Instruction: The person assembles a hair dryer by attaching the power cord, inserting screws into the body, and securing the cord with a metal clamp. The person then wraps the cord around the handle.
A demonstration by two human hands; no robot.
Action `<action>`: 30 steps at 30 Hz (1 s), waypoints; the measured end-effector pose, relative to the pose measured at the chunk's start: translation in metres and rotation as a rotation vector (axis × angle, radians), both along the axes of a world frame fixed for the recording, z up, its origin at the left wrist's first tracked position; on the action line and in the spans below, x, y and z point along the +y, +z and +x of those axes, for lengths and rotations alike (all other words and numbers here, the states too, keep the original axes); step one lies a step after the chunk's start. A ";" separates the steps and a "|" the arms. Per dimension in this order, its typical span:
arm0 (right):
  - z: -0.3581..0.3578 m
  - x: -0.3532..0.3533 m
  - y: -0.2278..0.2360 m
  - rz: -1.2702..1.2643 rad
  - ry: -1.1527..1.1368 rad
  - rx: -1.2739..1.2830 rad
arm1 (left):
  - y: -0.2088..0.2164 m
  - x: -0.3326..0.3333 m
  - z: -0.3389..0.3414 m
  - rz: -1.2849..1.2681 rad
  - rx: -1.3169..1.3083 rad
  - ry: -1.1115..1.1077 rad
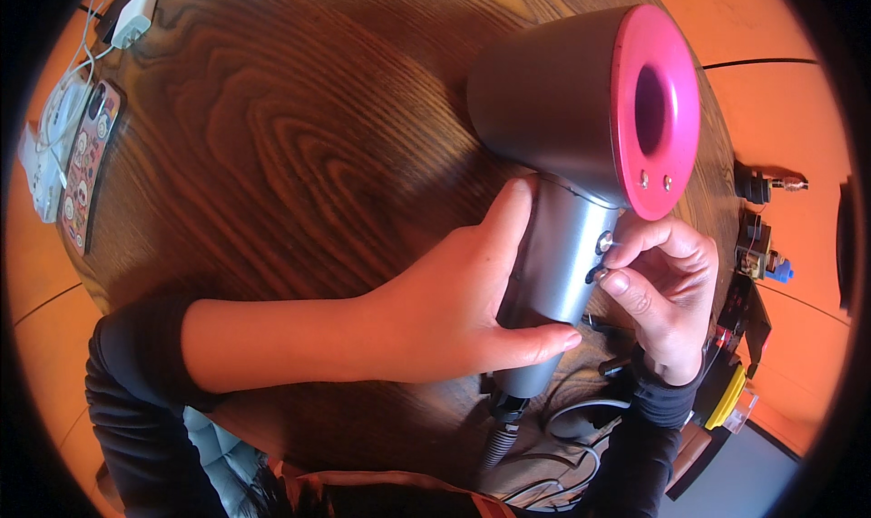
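Observation:
A grey hair dryer (543,92) with a pink ring-shaped end (679,92) stands tilted over the wooden table, its head up and handle down. My left hand (445,291) is wrapped round the grey handle (558,237), thumb across its lower part. At the handle's right side, my right hand (671,291) closes thumb and index finger on a small metallic button (601,276) by a dark hole. Another round metal button (605,241) sits just above it. Two small metal studs show on the pink face. A ribbed cord sleeve (502,447) leaves the handle's bottom.
A phone in a sticker-patterned case (91,166) lies at the table's left edge, beside white cables and a white charger (134,19). Dark cord (581,427) loops near my right forearm. Small parts and a yellow item (727,397) are at the right. The wood tabletop (299,155) spreads left of the dryer.

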State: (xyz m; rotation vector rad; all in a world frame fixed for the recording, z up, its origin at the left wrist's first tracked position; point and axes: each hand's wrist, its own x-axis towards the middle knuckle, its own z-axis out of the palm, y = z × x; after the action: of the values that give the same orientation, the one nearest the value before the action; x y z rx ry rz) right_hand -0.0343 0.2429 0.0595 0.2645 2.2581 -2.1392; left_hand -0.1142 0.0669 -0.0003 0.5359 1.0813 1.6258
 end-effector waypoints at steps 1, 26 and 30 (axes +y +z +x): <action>-0.001 0.001 0.000 -0.016 0.010 -0.012 | 0.000 0.000 0.000 0.003 -0.001 0.002; -0.004 0.001 -0.009 -0.173 0.031 -0.012 | -0.002 0.001 0.001 0.033 0.000 0.018; -0.003 -0.006 -0.007 -0.118 0.026 0.084 | -0.001 0.000 0.001 0.017 -0.009 0.011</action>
State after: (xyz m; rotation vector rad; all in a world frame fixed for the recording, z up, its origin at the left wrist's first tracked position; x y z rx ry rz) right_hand -0.0368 0.2373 0.0523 0.1448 2.1535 -2.3010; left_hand -0.1129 0.0667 -0.0013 0.5344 1.0668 1.6470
